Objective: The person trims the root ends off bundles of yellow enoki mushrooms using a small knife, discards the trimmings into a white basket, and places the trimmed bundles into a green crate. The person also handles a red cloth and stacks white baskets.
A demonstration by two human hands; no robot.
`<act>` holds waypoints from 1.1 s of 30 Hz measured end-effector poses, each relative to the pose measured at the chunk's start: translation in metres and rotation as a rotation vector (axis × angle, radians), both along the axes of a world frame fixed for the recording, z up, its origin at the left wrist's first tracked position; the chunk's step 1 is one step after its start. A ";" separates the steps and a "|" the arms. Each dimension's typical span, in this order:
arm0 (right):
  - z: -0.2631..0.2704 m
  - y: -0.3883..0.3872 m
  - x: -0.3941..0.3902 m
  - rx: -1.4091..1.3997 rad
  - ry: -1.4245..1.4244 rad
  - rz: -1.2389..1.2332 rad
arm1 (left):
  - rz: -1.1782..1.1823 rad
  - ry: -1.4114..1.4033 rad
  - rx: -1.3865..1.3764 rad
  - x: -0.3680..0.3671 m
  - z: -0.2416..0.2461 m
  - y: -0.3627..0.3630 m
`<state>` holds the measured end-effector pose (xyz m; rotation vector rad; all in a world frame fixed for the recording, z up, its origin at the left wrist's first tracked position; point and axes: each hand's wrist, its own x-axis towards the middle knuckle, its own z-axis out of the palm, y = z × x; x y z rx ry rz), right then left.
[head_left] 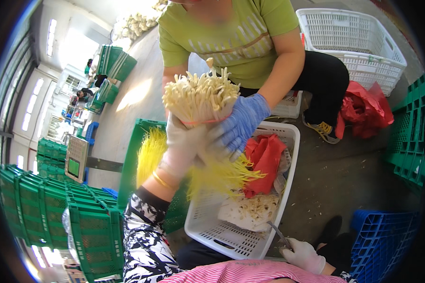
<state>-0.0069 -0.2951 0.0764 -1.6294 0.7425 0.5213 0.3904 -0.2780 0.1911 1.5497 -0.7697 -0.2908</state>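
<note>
A bundle of yellow chives (202, 102) stands with its pale stem ends up and its yellow leaves hanging down, a pink band around the stems. My left hand (182, 145), in a whitish glove, grips the bundle just below the band. A co-worker's blue-gloved hand (244, 120) holds it from the right; their other hand is hidden behind the stems. My right hand (302, 254), gloved too, holds a knife with a curved blade (278, 231) at the near right rim of a white plastic crate (294, 169). The leaves below my left hand are blurred.
The white crate holds red plastic (264, 166) and a pale block (248, 212) strewn with scraps. More yellow chives (150, 152) lie in a green crate (129, 169). A blue crate (382, 240) stands right, green crates (92, 230) and a scale display (76, 159) left. The co-worker (230, 42) faces me.
</note>
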 end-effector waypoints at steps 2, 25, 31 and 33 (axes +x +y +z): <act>-0.020 -0.005 0.011 0.052 -0.029 0.122 | 0.103 -0.117 0.248 -0.004 0.012 -0.007; 0.205 -0.101 -0.034 0.307 0.291 0.118 | 0.382 0.880 1.101 -0.405 0.215 0.291; 0.258 -0.129 0.070 0.071 0.212 0.415 | 0.932 1.189 0.625 -0.514 0.197 0.276; 0.273 -0.132 0.096 -0.013 0.212 0.503 | 1.112 1.279 0.326 -0.545 0.186 0.265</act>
